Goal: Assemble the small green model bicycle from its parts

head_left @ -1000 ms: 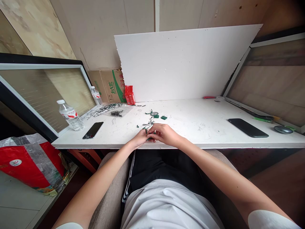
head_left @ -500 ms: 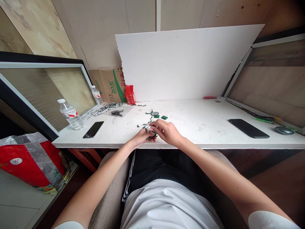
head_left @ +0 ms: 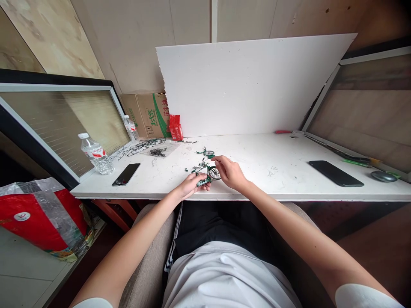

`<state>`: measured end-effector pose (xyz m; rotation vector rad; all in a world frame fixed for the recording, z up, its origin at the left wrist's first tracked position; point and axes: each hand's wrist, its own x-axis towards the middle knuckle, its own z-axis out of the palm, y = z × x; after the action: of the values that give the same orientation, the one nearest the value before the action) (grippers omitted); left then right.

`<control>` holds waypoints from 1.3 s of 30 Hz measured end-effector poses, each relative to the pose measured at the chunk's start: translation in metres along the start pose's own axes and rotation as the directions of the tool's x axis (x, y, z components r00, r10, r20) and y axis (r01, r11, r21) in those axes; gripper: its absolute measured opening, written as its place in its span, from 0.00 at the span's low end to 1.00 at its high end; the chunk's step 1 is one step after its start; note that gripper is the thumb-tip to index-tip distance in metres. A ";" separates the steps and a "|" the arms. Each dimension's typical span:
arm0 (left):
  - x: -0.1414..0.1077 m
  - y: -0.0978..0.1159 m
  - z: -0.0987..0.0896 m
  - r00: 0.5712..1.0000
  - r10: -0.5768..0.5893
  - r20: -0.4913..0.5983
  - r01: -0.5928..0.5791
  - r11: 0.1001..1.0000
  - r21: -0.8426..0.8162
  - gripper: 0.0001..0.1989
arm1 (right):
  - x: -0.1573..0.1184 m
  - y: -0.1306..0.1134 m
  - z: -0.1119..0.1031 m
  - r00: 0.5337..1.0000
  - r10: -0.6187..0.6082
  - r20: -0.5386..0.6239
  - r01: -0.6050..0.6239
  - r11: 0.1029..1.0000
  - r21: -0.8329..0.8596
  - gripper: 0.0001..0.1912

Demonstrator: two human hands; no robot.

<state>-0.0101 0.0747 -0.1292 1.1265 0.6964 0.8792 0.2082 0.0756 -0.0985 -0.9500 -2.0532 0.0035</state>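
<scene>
Near the table's front edge, my left hand [head_left: 192,185] is closed on a small green model bicycle, whose spoked black wheel [head_left: 214,173] points to the right. My right hand [head_left: 231,172] is just right of and above that wheel, its fingers bent toward a small green piece [head_left: 211,156]; whether the fingertips hold anything is hidden. Behind the hands lies another round spoked part [head_left: 209,152] with a curved green piece at its left. A tiny green bit [head_left: 186,170] rests left of the bicycle.
A phone [head_left: 126,174] and two water bottles [head_left: 96,155] stand at the left, near a plastic bag of dark parts [head_left: 158,152] and black part frames. A red box [head_left: 175,127] is at the back. On the right lie a larger phone [head_left: 335,173] and a mouse [head_left: 383,176].
My right hand has moved off the model, slightly right and up, to the green pieces. The bicycle in my left hand has turned, and its wheel now shows.
</scene>
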 end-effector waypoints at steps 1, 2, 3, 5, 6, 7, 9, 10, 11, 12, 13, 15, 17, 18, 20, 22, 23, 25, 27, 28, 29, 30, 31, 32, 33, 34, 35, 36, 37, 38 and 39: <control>0.001 0.000 -0.001 1.000 -0.001 -0.006 0.001 1.000 -0.021 0.14 | -0.001 0.003 0.001 1.000 -0.001 0.004 0.001 1.000 -0.028 0.17; 0.002 -0.001 -0.001 1.000 -0.001 -0.018 0.001 0.999 -0.047 0.13 | -0.002 0.007 0.002 1.000 -0.002 0.011 0.003 0.998 -0.061 0.17; 0.003 -0.002 -0.002 0.999 -0.002 -0.037 -0.001 0.997 -0.078 0.13 | -0.003 0.010 0.004 1.000 -0.003 0.023 0.005 0.996 -0.093 0.17; 0.005 -0.004 -0.003 0.997 -0.003 -0.083 -0.009 0.990 -0.140 0.12 | -0.006 0.015 0.006 0.999 -0.003 0.050 0.011 0.988 -0.155 0.17; 0.006 -0.005 -0.004 0.995 0.000 -0.097 -0.016 0.986 -0.163 0.11 | -0.008 0.017 0.008 0.998 -0.006 0.070 0.019 0.983 -0.182 0.18; 0.007 -0.006 -0.005 0.995 0.006 -0.102 -0.024 0.984 -0.176 0.11 | -0.009 0.019 0.009 0.995 -0.014 0.096 0.033 0.978 -0.205 0.18; 0.008 -0.007 -0.005 0.994 0.027 -0.107 -0.047 0.981 -0.190 0.12 | -0.011 0.020 0.011 0.985 -0.034 0.169 0.072 0.971 -0.228 0.20; 0.008 -0.008 -0.005 0.993 0.039 -0.111 -0.060 0.979 -0.193 0.12 | -0.011 0.019 0.012 0.978 -0.042 0.206 0.090 0.969 -0.229 0.21; 0.008 -0.008 -0.004 0.992 0.049 -0.115 -0.071 0.978 -0.198 0.12 | -0.012 0.019 0.012 0.971 -0.045 0.235 0.099 0.969 -0.226 0.22; 0.008 -0.008 -0.004 0.991 0.058 -0.119 -0.081 0.976 -0.204 0.12 | -0.012 0.017 0.013 0.966 -0.042 0.254 0.100 0.970 -0.221 0.23; 0.008 -0.008 -0.004 0.991 0.063 -0.121 -0.088 0.974 -0.211 0.12 | -0.012 0.016 0.013 0.964 -0.033 0.264 0.093 0.972 -0.218 0.23; 0.008 -0.009 -0.004 0.991 0.064 -0.114 -0.088 0.971 -0.221 0.12 | -0.011 0.015 0.013 0.963 -0.008 0.270 0.066 0.976 -0.207 0.22; 0.009 -0.010 -0.004 0.994 0.063 -0.094 -0.082 0.972 -0.222 0.12 | -0.011 0.014 0.013 0.961 0.013 0.275 0.040 0.982 -0.184 0.20; 0.009 -0.011 -0.005 0.995 0.062 -0.079 -0.078 0.973 -0.218 0.12 | -0.011 0.015 0.013 0.961 0.020 0.276 0.029 0.985 -0.171 0.19; 0.010 -0.011 -0.007 0.997 0.053 -0.052 -0.063 0.976 -0.210 0.13 | -0.010 0.016 0.013 0.963 0.025 0.270 0.017 0.988 -0.151 0.18; 0.010 -0.012 -0.009 0.998 0.040 -0.042 -0.048 0.977 -0.207 0.14 | -0.010 0.017 0.014 0.965 0.019 0.262 0.020 0.990 -0.143 0.17; 0.010 -0.011 -0.010 0.999 0.033 -0.043 -0.041 0.978 -0.206 0.15 | -0.010 0.018 0.014 0.966 0.014 0.259 0.023 0.990 -0.140 0.17; 0.010 -0.010 -0.010 0.999 0.025 -0.044 -0.033 0.979 -0.200 0.16 | -0.010 0.018 0.014 0.968 0.013 0.251 0.021 0.991 -0.131 0.17; 0.009 -0.009 -0.010 0.999 0.023 -0.031 -0.028 0.981 -0.194 0.17 | -0.011 0.017 0.014 0.971 0.020 0.237 0.007 0.994 -0.113 0.17; 0.008 -0.009 -0.010 1.000 0.023 -0.021 -0.027 0.981 -0.194 0.17 | -0.011 0.017 0.014 0.973 0.023 0.228 0.000 0.995 -0.100 0.17; 0.008 -0.009 -0.009 1.000 0.026 -0.012 -0.027 0.981 -0.194 0.17 | -0.012 0.016 0.015 0.975 0.021 0.219 -0.002 0.996 -0.086 0.17; 0.007 -0.009 -0.009 1.000 0.029 -0.006 -0.029 0.980 -0.195 0.18 | -0.012 0.016 0.016 0.978 0.018 0.210 -0.003 0.997 -0.073 0.17; 0.007 -0.009 -0.009 0.999 0.033 -0.005 -0.033 0.980 -0.194 0.18 | -0.013 0.015 0.016 0.979 0.017 0.205 -0.004 0.998 -0.061 0.17; 0.007 -0.009 -0.009 0.999 0.040 -0.009 -0.041 0.980 -0.193 0.18 | -0.013 0.015 0.018 0.979 0.019 0.204 -0.010 0.999 -0.047 0.16; 0.007 -0.010 -0.009 0.999 0.048 -0.018 -0.051 0.980 -0.192 0.18 | -0.014 0.014 0.019 0.978 0.026 0.207 -0.019 0.999 -0.033 0.17; 0.007 -0.010 -0.009 0.998 0.056 -0.027 -0.060 0.980 -0.191 0.17 | -0.014 0.014 0.020 0.976 0.036 0.213 -0.032 0.999 -0.022 0.17; 0.007 -0.010 -0.008 0.997 0.064 -0.034 -0.069 0.979 -0.191 0.17 | -0.014 0.014 0.021 0.974 0.046 0.221 -0.044 0.999 -0.014 0.18; 0.006 -0.010 -0.008 0.997 0.071 -0.039 -0.077 0.978 -0.192 0.17 | -0.014 0.013 0.021 0.972 0.052 0.227 -0.051 0.999 -0.010 0.18; 0.006 -0.009 -0.007 0.996 0.076 -0.042 -0.083 0.978 -0.193 0.17 | -0.014 0.013 0.022 0.972 0.051 0.231 -0.050 0.999 -0.010 0.18; 0.005 -0.009 -0.006 0.996 0.079 -0.043 -0.086 0.977 -0.195 0.18 | -0.014 0.013 0.022 0.972 0.044 0.232 -0.043 0.999 -0.011 0.19; 0.005 -0.008 -0.006 0.996 0.082 -0.046 -0.090 0.976 -0.198 0.18 | -0.014 0.013 0.022 0.972 0.032 0.232 -0.030 0.999 -0.012 0.19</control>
<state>-0.0105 0.0801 -0.1389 0.9680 0.5789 1.0230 0.2057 0.0835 -0.1264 -1.0276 -2.2528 0.1287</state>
